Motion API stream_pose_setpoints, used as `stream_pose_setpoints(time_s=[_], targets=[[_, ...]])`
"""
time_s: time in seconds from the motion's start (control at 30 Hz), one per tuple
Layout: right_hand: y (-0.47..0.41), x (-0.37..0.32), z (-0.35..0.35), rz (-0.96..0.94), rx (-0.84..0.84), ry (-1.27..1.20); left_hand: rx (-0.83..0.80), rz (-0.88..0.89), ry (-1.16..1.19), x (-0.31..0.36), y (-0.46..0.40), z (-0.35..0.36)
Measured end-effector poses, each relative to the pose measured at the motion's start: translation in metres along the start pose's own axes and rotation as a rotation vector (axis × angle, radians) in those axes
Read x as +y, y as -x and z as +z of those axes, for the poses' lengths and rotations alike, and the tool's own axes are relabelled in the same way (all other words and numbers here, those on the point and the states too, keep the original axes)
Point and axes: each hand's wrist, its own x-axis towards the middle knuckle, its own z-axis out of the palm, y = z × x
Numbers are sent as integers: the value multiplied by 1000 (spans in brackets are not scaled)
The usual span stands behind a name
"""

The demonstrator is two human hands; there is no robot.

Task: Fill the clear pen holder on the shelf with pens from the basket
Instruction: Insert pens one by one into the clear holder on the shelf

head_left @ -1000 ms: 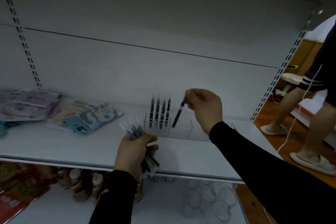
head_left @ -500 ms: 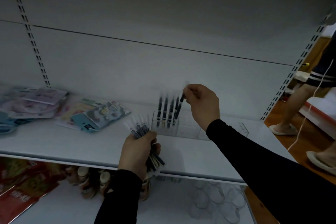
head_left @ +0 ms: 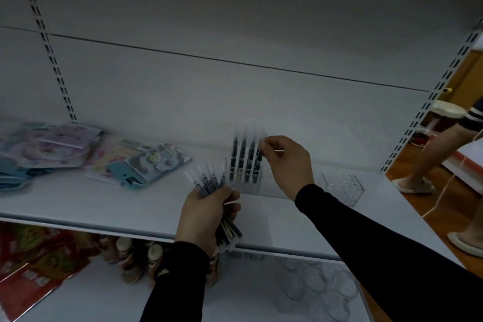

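Observation:
A clear pen holder (head_left: 264,183) stands on the white shelf (head_left: 104,198), with several dark pens (head_left: 241,162) upright in its left end. My right hand (head_left: 286,162) pinches the top of the rightmost pen (head_left: 258,158), which stands in the holder. In front of the holder my left hand (head_left: 206,214) grips a bundle of pens (head_left: 207,183) fanned upward. The basket is out of view.
A second clear holder (head_left: 343,187) sits at the shelf's right. Flat packaged items (head_left: 146,162) lie at the left. The lower shelf carries red packets (head_left: 34,266), small bottles (head_left: 130,256) and clear cups (head_left: 313,285). A person's legs (head_left: 428,165) stand at the right.
My right hand brought the tilted pen down and left, upright into the holder beside the others. My left hand kept its bundle still.

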Motion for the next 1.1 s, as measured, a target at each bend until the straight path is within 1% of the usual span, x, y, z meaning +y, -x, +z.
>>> stream_pose_setpoints(time_s=[0.17,0.23,0.3,0.4,0.47,0.6,0.73,0.83,0.93,1.03,1.1], targets=[[13,-5,-5,49,55,-93,20,-3,0,-3,-2,2],[22,-6,-7,41,47,-106,41,-9,4,-4,-2,4],[31,-6,-7,48,-29,-110,28,-24,8,-5,1,6],[44,-7,-4,93,-201,-163,-32,-35,19,-6,9,11],[50,-9,-3,121,-264,-200,-74,-24,8,-6,14,14],[56,-13,-4,211,-299,-314,-126,-36,12,-5,20,16],[55,-15,-7,305,-336,-408,-141,-63,13,-5,20,15],[50,-18,-8,279,-282,-384,-106,-51,41,-6,18,13],[37,-23,-10,258,-160,-418,-9,-32,71,-4,12,8],[20,-31,-11,196,-43,-428,37,-60,164,-2,7,3],[10,-36,-12,133,27,-403,64,-65,181,-1,4,-1]])
